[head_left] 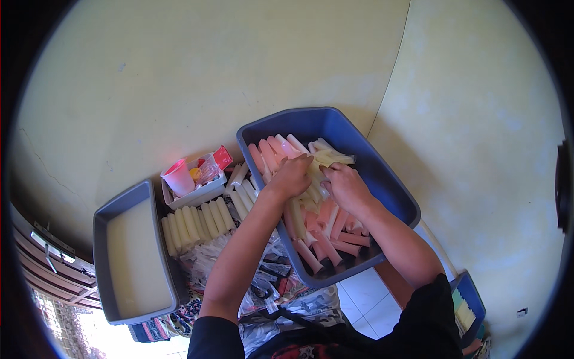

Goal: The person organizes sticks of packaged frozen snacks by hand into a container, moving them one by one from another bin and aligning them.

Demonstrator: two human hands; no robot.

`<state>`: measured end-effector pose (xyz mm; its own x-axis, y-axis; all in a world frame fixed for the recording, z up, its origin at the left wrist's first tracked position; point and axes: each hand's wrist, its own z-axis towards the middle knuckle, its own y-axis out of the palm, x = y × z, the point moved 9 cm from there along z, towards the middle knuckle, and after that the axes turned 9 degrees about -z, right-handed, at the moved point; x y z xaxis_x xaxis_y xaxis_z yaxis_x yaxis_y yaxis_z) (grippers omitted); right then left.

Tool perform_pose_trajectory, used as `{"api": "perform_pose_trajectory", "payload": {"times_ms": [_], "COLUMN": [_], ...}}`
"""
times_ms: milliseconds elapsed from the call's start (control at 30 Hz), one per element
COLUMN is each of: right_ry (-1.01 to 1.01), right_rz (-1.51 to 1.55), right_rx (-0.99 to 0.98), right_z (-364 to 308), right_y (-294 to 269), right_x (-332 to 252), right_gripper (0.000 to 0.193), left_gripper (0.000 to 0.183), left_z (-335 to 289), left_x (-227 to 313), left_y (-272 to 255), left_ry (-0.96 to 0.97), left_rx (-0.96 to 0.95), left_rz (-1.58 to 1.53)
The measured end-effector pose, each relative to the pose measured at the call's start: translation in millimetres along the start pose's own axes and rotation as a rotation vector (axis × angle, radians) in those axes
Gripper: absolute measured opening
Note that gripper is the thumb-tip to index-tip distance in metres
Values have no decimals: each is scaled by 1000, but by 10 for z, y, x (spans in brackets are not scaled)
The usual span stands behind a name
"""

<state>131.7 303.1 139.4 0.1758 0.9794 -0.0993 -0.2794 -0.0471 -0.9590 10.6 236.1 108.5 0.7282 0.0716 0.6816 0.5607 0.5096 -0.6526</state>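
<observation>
Both my hands are inside a deep dark blue-grey plastic bin [382, 179]. It holds many filled plastic tubes, like ice pops, some pink and some pale yellow. My left hand [292, 176] is closed at the pale yellow tubes, its fingertips around their near ends, with pink tubes [267, 152] just beside it. Close on the right, my right hand [345, 182] pinches a pale yellow tube [332, 158]. The fingers partly hide what they grip. More pink tubes [326, 244] lie loosely in the near part of the bin, under my wrists.
At the left stands a grey tub [100, 239] of milky pale liquid. Between tub and bin, pale tubes [197, 224] lie in a row above a heap of clear plastic bags [206, 254]. A white box [200, 194] with a pink cup [177, 178] stands behind. A blue container [472, 305] is low at right.
</observation>
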Motion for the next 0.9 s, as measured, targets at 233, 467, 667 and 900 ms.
{"api": "perform_pose_trajectory", "payload": {"times_ms": [233,467,667,900], "right_ry": [-48,-49,-20,-45], "right_rz": [-91,-124,-109,246], "right_rx": [36,48,128,310], "right_z": [-29,-74,-187,-385], "right_y": [47,-16,-300,-994], "right_x": [27,-98,-238,-674], "right_gripper": [43,52,58,54], "left_gripper": [71,59,31,21], "left_z": [-73,-113,-187,-985], "left_x": [-6,47,507,849], "left_y": [91,18,-358,-1063], "left_ry": [-8,-62,94,212], "left_rx": [-12,39,314,753], "left_rz": [196,196,48,-158]}}
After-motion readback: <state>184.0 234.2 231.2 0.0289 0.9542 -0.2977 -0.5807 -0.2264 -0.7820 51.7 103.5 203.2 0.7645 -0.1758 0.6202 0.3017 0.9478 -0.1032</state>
